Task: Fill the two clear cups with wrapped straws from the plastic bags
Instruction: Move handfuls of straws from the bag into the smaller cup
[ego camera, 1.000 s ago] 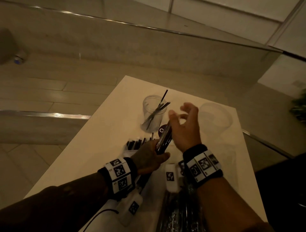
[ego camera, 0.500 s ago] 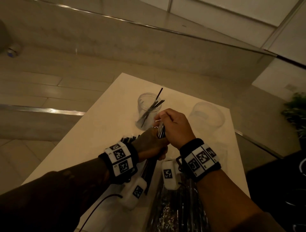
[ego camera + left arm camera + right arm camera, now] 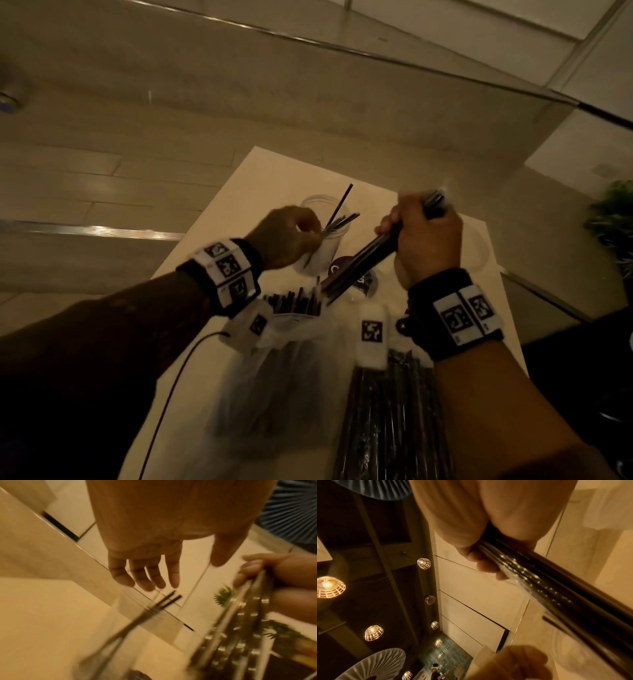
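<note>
- While the right hand (image 3: 424, 240) curls round a bundle of wrapped black straws (image 3: 363, 262), that bundle slants from above the table (image 3: 212, 246) down toward an open plastic bag (image 3: 291, 308) holding more straws.
- From the left wrist view, the left hand (image 3: 145, 561) hangs with fingers spread and relaxed, holding nothing, just above the straws (image 3: 339, 219) standing in the nearer clear cup (image 3: 322, 246).
- Behind the right hand stands a second clear cup (image 3: 476, 250), largely hidden; its contents cannot be made out.
- Near the person lies another bag of straws (image 3: 390, 418), beside the right forearm.
</note>
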### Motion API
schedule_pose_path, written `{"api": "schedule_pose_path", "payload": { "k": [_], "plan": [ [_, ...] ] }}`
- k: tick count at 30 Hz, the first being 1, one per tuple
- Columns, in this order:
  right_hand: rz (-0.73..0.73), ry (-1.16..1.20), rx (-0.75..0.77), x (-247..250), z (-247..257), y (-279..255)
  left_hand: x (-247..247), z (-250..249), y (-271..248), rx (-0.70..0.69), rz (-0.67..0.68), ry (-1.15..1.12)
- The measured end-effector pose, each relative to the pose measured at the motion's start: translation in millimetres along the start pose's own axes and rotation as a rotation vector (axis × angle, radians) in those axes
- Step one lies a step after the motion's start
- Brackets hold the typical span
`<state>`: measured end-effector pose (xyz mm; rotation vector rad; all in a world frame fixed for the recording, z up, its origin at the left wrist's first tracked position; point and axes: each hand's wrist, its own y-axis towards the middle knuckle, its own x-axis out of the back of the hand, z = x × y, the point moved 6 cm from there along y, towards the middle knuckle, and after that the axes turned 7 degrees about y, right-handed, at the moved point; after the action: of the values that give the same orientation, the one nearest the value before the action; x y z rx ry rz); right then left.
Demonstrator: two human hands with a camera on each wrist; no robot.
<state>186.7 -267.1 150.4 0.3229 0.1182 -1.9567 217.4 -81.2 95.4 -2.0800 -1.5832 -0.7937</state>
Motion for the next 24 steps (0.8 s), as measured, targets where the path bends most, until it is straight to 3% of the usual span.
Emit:
{"api": "schedule_pose_path", "payload": {
  "k": [2,6,11,18,24],
  "plan": [
    [-0.047,0.020,0.065,-2.3,6.5,16.0,7.6,15.5,28.3,0.035,-0.090,0.315],
    [-0.091,-0.034,0.168,-19.1,8.9,32.1,-12.1,39.5,57.9,0.150,0.140,0.646],
    [-0.113,-0.033,0.251,-32.4,14.8,39.2,-20.3,35.3,53.4,0.049,0.084,0.590],
    [-0.127,0.024,0.309,-46.7,34.7,47.3,-27.7,28.8,41.4,0.009,0.073,0.467],
    [-0.146,-0.108,0.180,-42.8,-8.5,48.8,-38.4,25.4,30.3,0.011,0.040,0.474]
  ]
}}
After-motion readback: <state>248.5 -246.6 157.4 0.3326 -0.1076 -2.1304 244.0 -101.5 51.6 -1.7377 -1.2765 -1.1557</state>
